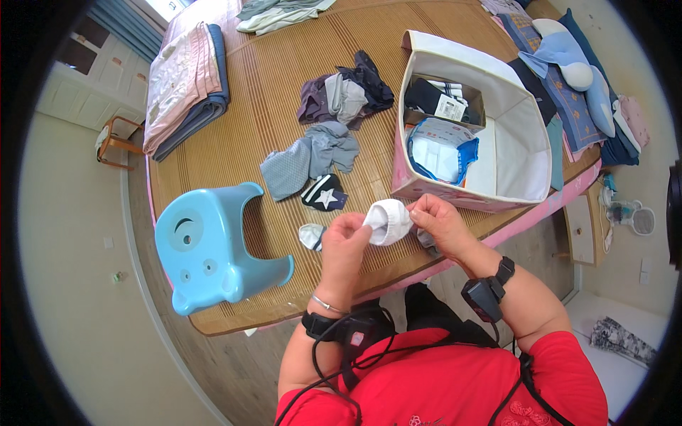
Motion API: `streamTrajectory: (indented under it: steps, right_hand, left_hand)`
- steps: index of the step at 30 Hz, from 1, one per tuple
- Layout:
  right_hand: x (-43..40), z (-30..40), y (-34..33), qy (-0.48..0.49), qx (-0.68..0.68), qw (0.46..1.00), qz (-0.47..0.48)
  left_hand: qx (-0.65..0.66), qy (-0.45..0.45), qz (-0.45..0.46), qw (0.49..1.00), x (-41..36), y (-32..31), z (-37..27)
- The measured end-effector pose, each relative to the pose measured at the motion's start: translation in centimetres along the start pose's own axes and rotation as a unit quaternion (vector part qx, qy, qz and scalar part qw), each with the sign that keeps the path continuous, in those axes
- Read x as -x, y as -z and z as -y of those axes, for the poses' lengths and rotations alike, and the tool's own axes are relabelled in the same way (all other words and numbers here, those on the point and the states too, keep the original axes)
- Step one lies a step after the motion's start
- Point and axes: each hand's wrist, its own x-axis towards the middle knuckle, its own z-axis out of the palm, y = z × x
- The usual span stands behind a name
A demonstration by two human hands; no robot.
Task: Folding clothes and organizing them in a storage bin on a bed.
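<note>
Between both hands I hold a small white cloth item (393, 221), its elastic-looking opening facing my left side. My left hand (345, 239) pinches one edge between thumb and fingers, and my right hand (439, 221) pinches the opposite edge. A white sock with a dark band (310, 236) lies behind my left fingers, partly covered. Just beyond are a black item with a white star (326, 194) and crumpled grey-blue clothes (311, 157). Grey cloth (428, 240) shows partly beneath my right hand.
A light-blue plastic stool (213, 245) lies tipped at left. An open fabric storage box (522, 133) at right holds a cardboard box (477, 109) and a blue-white package (439, 152). Dark and grey clothes (346, 93), folded bedding (184, 90) and pillows (575, 58) lie farther off on the bed mat (256, 96).
</note>
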Motion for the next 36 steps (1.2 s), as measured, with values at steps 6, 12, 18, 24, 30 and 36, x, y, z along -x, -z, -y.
streamTrajectory:
  steps: [6, 12, 18, 24, 30, 36]
  right_hand:
    - [0.0, -0.1, 0.3, -0.039, -0.008, 0.999, 0.023]
    - [0.5, 1.2, -1.4, -0.149, -0.265, 0.950, 0.070]
    - [1.0, 0.8, -0.8, -0.315, -0.272, 0.890, 0.185]
    - [0.4, 0.5, -1.5, -0.178, -0.102, 0.970, 0.128]
    - [-0.3, -0.4, -1.2, -0.155, -0.129, 0.978, 0.060]
    - [-0.2, 0.9, -1.4, -0.173, -0.135, 0.974, 0.049]
  left_hand:
    - [0.092, -0.074, -0.015, 0.993, -0.4, 1.0, -0.4]
    - [0.171, -0.037, -0.025, 0.984, -0.5, -0.1, 0.7]
    - [0.191, -0.021, -0.036, 0.981, -0.1, -1.9, 0.0]
    - [0.143, -0.045, -0.116, 0.982, -1.2, -0.4, 1.7]
    - [0.240, 0.105, 0.095, 0.960, -0.3, 2.4, 3.4]
    - [0.181, 0.147, 0.151, 0.961, 0.8, 0.4, 2.8]
